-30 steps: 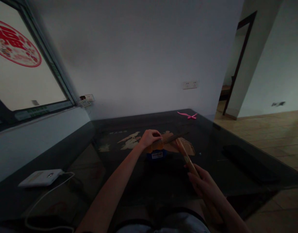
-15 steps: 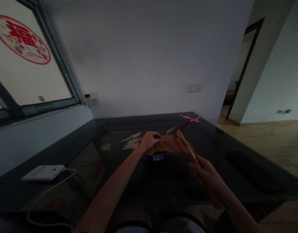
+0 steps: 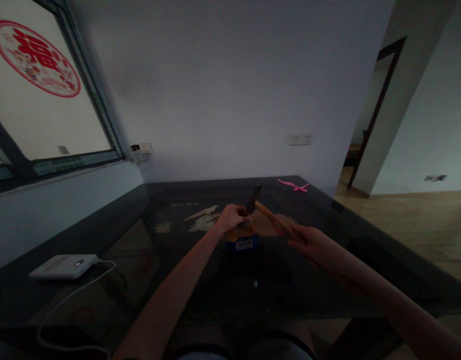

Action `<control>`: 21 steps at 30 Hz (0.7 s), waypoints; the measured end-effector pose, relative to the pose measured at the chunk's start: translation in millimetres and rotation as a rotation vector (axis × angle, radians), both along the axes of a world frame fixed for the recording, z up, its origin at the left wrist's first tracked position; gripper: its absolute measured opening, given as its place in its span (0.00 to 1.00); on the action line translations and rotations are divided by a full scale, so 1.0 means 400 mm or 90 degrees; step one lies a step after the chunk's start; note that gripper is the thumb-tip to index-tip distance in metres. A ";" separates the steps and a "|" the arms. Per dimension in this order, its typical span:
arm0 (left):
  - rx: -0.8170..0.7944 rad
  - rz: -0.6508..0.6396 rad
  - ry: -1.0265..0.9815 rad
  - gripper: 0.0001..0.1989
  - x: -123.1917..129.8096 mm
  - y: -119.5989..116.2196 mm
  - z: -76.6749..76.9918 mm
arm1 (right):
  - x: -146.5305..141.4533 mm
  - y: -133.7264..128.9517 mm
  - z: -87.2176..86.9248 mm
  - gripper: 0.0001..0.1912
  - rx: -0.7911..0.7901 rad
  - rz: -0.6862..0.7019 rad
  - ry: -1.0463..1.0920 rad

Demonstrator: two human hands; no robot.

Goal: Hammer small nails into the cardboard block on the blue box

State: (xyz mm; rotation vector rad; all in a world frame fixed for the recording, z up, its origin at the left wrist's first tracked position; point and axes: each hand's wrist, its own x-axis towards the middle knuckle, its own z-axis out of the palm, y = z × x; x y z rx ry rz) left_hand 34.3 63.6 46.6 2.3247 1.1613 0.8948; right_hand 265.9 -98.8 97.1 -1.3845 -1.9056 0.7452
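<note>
My right hand is wrapped round the wooden handle of a hammer. Its dark head is low, just right of my left hand's fingertips. My left hand is closed in a pinch over a brown piece, possibly cardboard or paper; whatever is between the fingertips is too small to name. Beneath the brown piece is a blue box with a white label, standing on the dark table.
The dark glossy table carries a white power bank with a cable at the left. A pink ribbon lies at the back right. A dark flat object is near the right edge. Wall sockets are behind.
The hammer has swung down and left, its head now beside my left fingertips. My right hand has moved slightly up. My left hand stays nearly in place.
</note>
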 end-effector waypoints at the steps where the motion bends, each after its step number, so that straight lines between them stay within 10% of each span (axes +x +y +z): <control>1: 0.001 -0.004 -0.004 0.10 0.000 0.002 -0.002 | -0.004 -0.002 0.007 0.11 -0.005 -0.006 0.006; 21: -0.002 -0.014 0.024 0.11 0.002 0.003 -0.008 | -0.002 0.010 0.014 0.12 0.048 -0.011 -0.105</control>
